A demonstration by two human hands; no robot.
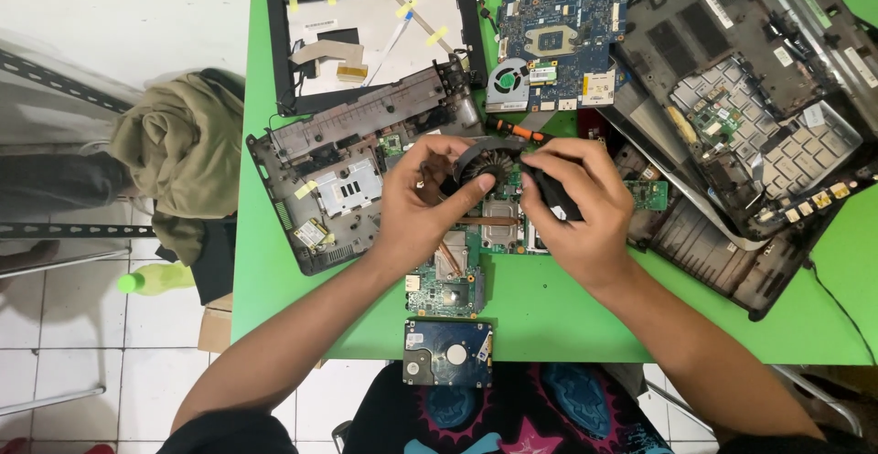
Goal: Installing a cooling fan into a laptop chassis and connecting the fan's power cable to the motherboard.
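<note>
Both hands, left hand and right hand, had fingers closed on the black cooling fan, held above the green motherboard, seemingly for inspection.

The surface is bright green. One motherboard is blue, another circuit board green. The cooling fan is black, the floor tiles white, the crumpled cloth olive.

Black round cooling fan; above green motherboard; mid-table
</note>
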